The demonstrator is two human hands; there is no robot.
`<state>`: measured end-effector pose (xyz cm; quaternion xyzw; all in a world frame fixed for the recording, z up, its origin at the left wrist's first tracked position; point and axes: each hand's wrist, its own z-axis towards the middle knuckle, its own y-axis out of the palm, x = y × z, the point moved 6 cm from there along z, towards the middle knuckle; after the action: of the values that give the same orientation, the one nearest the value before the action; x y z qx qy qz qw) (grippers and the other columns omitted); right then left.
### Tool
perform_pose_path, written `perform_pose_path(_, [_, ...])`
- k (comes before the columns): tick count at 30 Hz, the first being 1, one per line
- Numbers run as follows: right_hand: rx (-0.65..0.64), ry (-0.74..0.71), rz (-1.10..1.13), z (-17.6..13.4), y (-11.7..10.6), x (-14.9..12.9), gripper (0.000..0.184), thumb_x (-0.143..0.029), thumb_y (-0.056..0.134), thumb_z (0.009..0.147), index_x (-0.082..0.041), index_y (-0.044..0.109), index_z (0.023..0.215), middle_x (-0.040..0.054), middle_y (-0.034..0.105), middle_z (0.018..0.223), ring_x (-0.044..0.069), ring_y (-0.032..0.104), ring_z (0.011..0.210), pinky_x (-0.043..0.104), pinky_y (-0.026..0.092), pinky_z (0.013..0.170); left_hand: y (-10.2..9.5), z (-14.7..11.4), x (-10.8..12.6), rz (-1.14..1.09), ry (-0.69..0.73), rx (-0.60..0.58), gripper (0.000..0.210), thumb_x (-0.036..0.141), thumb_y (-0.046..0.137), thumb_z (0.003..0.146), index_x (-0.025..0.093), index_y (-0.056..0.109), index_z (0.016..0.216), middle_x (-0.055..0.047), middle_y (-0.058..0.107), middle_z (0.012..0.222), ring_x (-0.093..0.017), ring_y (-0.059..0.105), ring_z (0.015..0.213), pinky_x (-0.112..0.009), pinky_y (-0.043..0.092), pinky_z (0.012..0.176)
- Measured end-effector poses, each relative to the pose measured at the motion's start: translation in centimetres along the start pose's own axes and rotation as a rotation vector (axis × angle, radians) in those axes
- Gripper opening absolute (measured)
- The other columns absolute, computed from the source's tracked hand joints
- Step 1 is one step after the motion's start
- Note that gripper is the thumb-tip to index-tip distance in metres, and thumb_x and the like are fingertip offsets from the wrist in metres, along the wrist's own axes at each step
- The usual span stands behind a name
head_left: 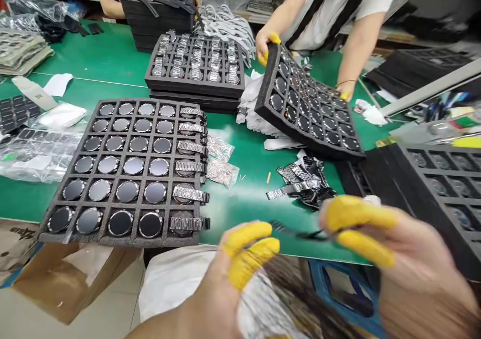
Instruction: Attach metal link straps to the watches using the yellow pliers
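My left hand [240, 264] wears yellow finger covers. Its thumb and finger are slightly apart, close to one end of a dark metal watch strap [300, 233]; I see no grip on that end. My right hand [394, 249], also in yellow finger covers, pinches the other end, and motion blurs both hand and strap. Beyond them lies a pile of loose metal straps [310, 181]. To the left, a black foam tray [107, 176] holds rows of round dark watches, its right column with metal straps over the compartments.
Across the green table [248, 204], a co-worker's hands [267, 48] hold a tilted foam tray of watches [308, 103]. Stacked trays [195, 88] stand at the back. Small bags of pins [221, 171] lie mid-table. More foam trays [447, 189] sit at right, plastic packs [41, 151] at left.
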<state>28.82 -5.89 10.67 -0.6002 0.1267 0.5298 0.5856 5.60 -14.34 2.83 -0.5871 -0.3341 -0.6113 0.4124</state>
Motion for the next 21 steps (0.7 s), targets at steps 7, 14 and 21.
perform_pose_path(7, [-0.221, 0.106, 0.039, 4.6, 9.4, 7.3, 0.016, -0.041, 0.065, 0.103, -0.025, 0.07, 0.103, 0.008, 0.073, 0.1, 0.025, 0.068, 0.088, 0.042, 0.058, 0.082, 2.3, -3.5, -7.2, -0.508, -0.49, 0.01, 0.059, 0.066, 0.056, 0.1, 0.019, 0.075, 0.13, -0.004, 0.068, 0.073, -0.013, 0.051, 0.053, -0.027, 0.046, 0.056])
perform_pose_path(14, [-0.176, 0.253, -0.365, 7.6, 9.7, 17.7, 0.015, -0.026, 0.062, 0.098, -0.024, 0.07, 0.111, 0.0074, 0.064, 0.112, 0.023, 0.064, 0.099, 0.037, 0.054, 0.092, 1.5, -8.7, -12.0, -0.905, -0.796, 0.285, 0.073, 0.084, 0.082, 0.065, 0.015, 0.08, 0.088, 0.0, 0.058, 0.058, -0.006, 0.034, 0.047, -0.021, 0.025, 0.047])
perform_pose_path(21, [-0.13, 0.282, -0.392, 7.8, 9.6, 17.2, 0.013, -0.015, 0.055, 0.097, -0.022, 0.059, 0.087, 0.0064, 0.062, 0.096, 0.022, 0.058, 0.088, 0.033, 0.049, 0.08, 1.8, -5.9, -11.0, -0.705, -0.647, 0.252, 0.058, 0.075, 0.074, 0.084, 0.021, 0.059, 0.095, 0.001, 0.07, 0.073, -0.008, 0.056, 0.039, -0.019, 0.038, 0.043])
